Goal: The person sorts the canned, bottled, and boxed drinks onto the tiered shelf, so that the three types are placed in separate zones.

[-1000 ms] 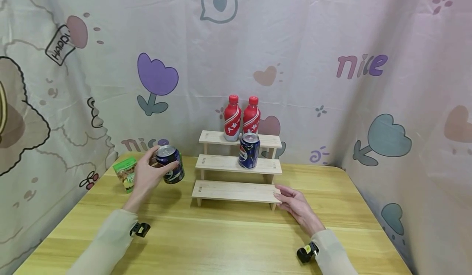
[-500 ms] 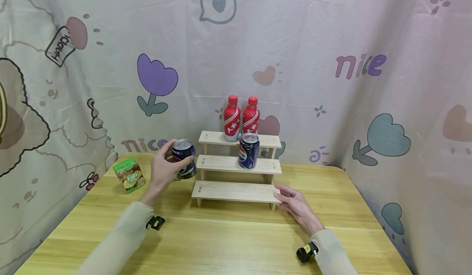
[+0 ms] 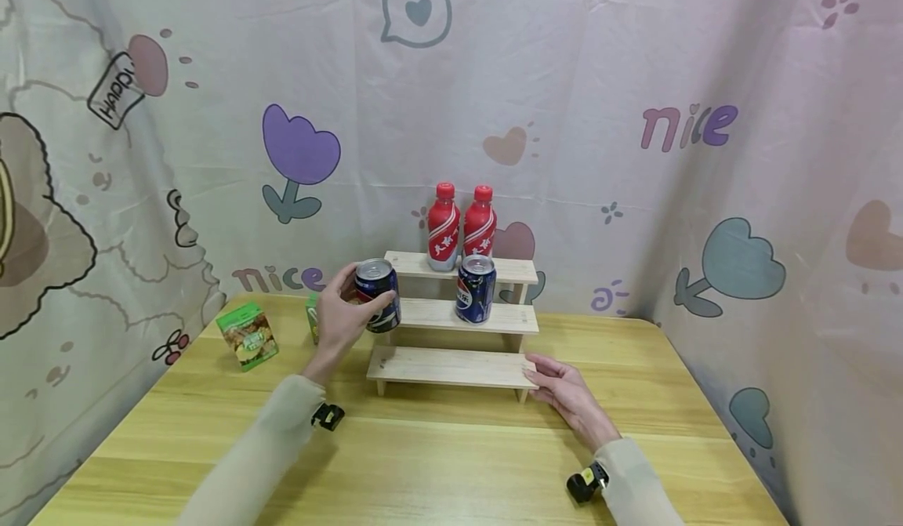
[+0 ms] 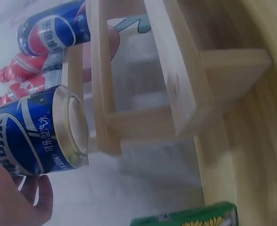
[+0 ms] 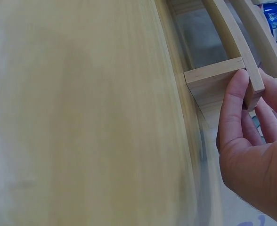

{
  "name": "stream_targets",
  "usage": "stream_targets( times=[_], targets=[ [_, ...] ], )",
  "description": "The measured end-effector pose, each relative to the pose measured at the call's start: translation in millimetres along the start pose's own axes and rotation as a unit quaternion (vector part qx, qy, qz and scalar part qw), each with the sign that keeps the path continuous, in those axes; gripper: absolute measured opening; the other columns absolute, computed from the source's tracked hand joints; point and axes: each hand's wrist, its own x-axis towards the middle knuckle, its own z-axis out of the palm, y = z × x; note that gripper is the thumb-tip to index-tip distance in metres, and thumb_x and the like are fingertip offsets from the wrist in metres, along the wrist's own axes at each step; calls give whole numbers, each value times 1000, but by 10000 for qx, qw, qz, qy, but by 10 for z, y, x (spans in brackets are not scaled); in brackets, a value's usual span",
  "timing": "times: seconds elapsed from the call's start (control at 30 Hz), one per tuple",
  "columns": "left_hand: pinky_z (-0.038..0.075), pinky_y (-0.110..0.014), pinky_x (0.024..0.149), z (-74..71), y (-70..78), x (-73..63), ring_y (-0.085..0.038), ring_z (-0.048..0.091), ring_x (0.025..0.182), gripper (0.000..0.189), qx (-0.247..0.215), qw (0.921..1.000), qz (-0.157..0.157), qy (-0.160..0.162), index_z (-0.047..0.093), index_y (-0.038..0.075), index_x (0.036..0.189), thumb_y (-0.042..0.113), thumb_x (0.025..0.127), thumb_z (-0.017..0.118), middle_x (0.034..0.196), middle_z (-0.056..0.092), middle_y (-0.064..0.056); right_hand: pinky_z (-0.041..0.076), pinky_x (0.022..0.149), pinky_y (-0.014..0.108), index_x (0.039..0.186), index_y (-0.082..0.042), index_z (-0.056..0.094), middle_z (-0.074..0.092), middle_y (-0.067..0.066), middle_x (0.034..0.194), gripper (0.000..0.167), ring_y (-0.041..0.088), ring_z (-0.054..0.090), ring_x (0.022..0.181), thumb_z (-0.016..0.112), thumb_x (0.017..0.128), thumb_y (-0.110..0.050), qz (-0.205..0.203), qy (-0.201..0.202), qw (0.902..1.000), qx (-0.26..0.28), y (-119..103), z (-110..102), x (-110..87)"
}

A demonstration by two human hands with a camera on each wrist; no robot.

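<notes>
A blue soda can [image 3: 378,297] is in my left hand [image 3: 342,314], thumb and fingers wrapped round its sides. In the head view it overlaps the left end of the middle step of a three-step wooden rack [image 3: 451,363]. The left wrist view shows the can's metal bottom [image 4: 71,125] apart from the step edge. A second blue can [image 3: 476,289] stands upright on the middle step, toward the right. My right hand [image 3: 567,397] pinches the right end of the lowest step, thumb and fingers on either side of the board [image 5: 252,70].
Two red bottles [image 3: 444,228] stand on the top step. A green snack packet [image 3: 248,336] rests on the table [image 3: 423,463] at the left. Another green packet [image 3: 312,318] is partly hidden behind my left hand. A patterned curtain [image 3: 592,56] hangs behind the table.
My left hand has carried the can rightward and slightly up to the rack's left end, uncovering the green packet at the left. My right hand has stayed on the lowest step.
</notes>
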Motion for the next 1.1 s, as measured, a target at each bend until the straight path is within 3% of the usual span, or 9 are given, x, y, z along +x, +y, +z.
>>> stream_targets(
  times=[0.13, 0.33, 0.53, 0.8, 1.1],
  targets=[
    [51, -18, 79, 111, 30, -3, -24, 65, 99, 71, 20, 10000, 36, -55, 58, 12, 132, 26, 70, 90, 121, 68, -13, 57, 70, 21, 142, -1, 49, 57, 16, 137, 57, 12, 68, 90, 70, 90, -9, 0, -22, 10000, -42, -4, 3, 0],
    [54, -39, 87, 267, 54, -12, -28, 65, 102, 73, 7, 9998, 70, -177, 57, 10, 134, 26, 71, 90, 124, 67, -14, 57, 69, 20, 142, 0, 49, 57, 16, 136, 57, 12, 69, 89, 70, 90, -8, -19, -12, 10000, -49, -5, 6, -5],
    [55, -46, 86, 377, 61, -12, -32, 66, 101, 78, 68, 9995, 218, -229, 56, 5, 136, 28, 69, 90, 124, 66, -18, 57, 69, 21, 140, -1, 51, 54, 20, 140, 55, 13, 69, 88, 70, 90, -7, -10, 39, 10000, -70, 0, 9, 1],
    [56, -46, 88, 510, 93, -13, -31, 66, 102, 78, -113, 9987, 112, -487, 55, 10, 138, 30, 71, 89, 124, 66, -15, 57, 69, 21, 141, -1, 50, 51, 21, 143, 55, 13, 69, 88, 70, 90, -8, 8, 1, 10000, -71, 1, 17, -7],
    [56, -44, 87, 683, 101, 17, -27, 67, 100, 76, -316, 9971, -38, -696, 56, 16, 138, 36, 72, 88, 124, 67, -11, 57, 70, 21, 141, -1, 50, 57, 15, 136, 55, 10, 66, 85, 70, 90, -8, -52, -20, 10000, -66, 1, 11, -6]
  ],
)
